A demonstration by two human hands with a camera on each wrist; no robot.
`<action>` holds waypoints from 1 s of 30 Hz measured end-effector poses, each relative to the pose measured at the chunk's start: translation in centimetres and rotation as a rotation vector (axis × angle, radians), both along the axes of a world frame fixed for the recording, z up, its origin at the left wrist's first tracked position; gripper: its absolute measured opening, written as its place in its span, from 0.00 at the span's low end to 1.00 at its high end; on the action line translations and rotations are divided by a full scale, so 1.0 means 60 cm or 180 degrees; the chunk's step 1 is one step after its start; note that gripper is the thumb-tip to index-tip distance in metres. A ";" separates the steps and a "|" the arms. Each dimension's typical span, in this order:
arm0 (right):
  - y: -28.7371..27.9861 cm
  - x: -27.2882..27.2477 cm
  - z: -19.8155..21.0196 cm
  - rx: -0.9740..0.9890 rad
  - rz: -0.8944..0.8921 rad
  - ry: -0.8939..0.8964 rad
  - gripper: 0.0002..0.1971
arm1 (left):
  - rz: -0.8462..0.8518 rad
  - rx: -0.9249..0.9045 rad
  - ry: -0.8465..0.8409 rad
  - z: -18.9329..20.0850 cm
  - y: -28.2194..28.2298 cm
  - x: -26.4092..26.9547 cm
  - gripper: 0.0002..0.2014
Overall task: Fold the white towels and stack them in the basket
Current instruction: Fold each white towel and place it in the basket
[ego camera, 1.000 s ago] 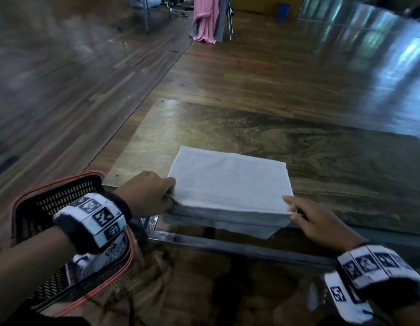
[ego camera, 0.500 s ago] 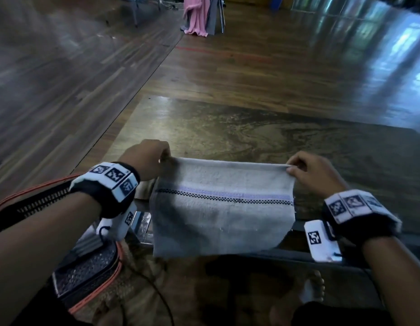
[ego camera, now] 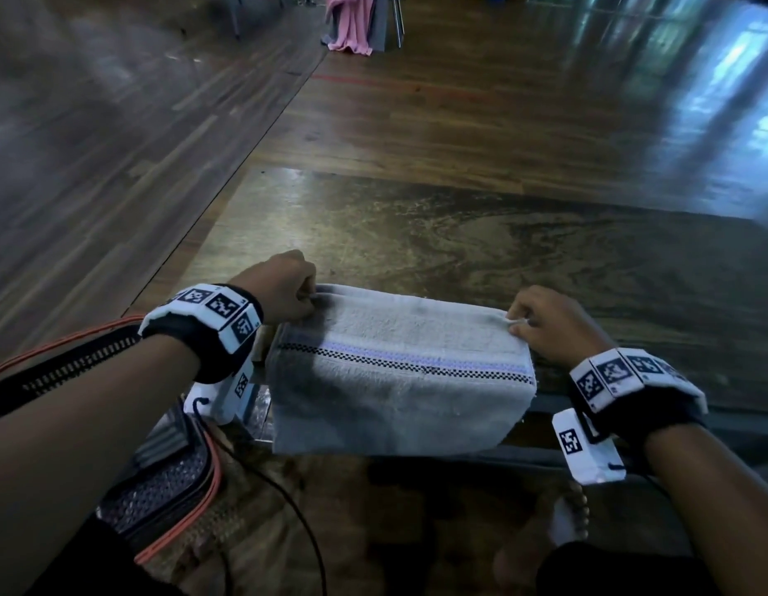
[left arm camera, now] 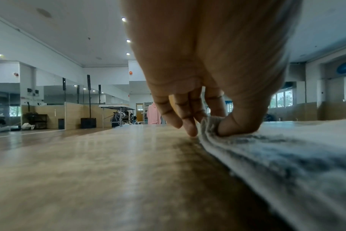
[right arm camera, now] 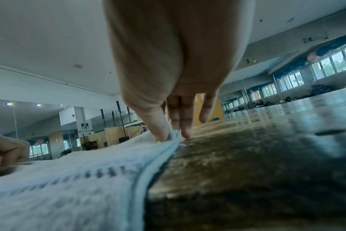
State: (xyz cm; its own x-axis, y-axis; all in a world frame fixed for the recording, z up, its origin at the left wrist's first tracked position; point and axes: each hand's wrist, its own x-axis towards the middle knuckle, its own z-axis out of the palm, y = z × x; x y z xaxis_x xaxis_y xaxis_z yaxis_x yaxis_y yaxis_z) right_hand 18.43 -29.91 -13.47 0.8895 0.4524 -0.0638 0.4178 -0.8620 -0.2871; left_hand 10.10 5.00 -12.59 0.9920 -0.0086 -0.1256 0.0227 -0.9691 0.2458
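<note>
A white towel with a checked black and lilac stripe lies folded across the near edge of the table, its lower part hanging over the edge. My left hand pinches the towel's far left corner between thumb and fingers; the left wrist view shows the towel and that left hand low on the tabletop. My right hand pinches the far right corner, and the right wrist view shows the right hand on the towel. The black basket with an orange rim stands at lower left, under my left forearm.
The tabletop beyond the towel is bare, worn wood with its far edge ahead. A black cable runs down by my lap. On the wooden floor, far back, a pink cloth hangs on a chair.
Both hands took the towel's near corners, lifted them so it hung, and now have carried them forward and down onto the table, laying the towel over itself.
</note>
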 end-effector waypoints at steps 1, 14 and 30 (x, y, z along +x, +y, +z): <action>-0.003 -0.002 0.003 0.0105 -0.0005 0.0027 0.06 | -0.0037 -0.0074 -0.0026 0.004 -0.001 -0.002 0.06; -0.099 -0.158 0.059 0.0842 0.0025 -0.0137 0.08 | -0.0269 -0.0445 -0.0083 0.046 -0.047 -0.178 0.07; -0.151 -0.313 0.047 0.0886 -0.0177 0.0258 0.07 | -0.0253 -0.0816 -0.0427 0.025 -0.073 -0.325 0.06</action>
State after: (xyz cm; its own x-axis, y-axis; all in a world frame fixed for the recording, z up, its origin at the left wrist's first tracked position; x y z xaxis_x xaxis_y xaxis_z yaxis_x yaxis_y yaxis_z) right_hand -0.33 -38.95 -10.66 0.9106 0.4130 -0.0160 0.3381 -0.7664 -0.5462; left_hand -9.40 0.64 -11.08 0.9946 -0.1014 0.0230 -0.1000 -0.8724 0.4784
